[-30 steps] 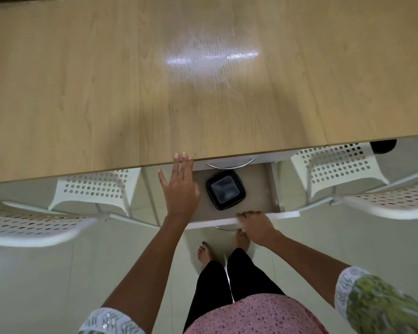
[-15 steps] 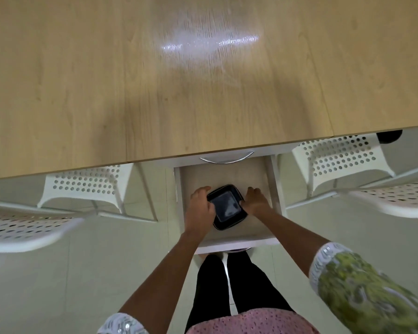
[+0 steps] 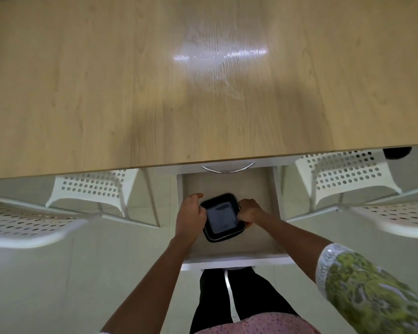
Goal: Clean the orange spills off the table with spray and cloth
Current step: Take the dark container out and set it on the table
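Down below the table's near edge, both my hands are inside the open white drawer, one on each side of a black square container that sits on the drawer floor. My left hand grips the container's left side, fingers curled round its rim and the thumb reaching up along the far left corner. My right hand grips the right side, fingers bent over the rim with the knuckles pointing at me. So both hands are clamped on the same container, facing each other across it. Its top is dark and glossy with rounded corners, and I cannot tell whether that is a lid or what is inside. Above the open drawer a curved metal handle shows just under the tabletop. The wooden table fills the upper half of my view, with a bright glare patch and faint streaks near its middle; I see no orange on the part that shows, and neither spray nor cloth appears anywhere. White perforated chairs stand on either side of the drawer, one to my left and one to my right. My right sleeve is green-patterned with a white cuff, and my dark trousers show below the drawer front.
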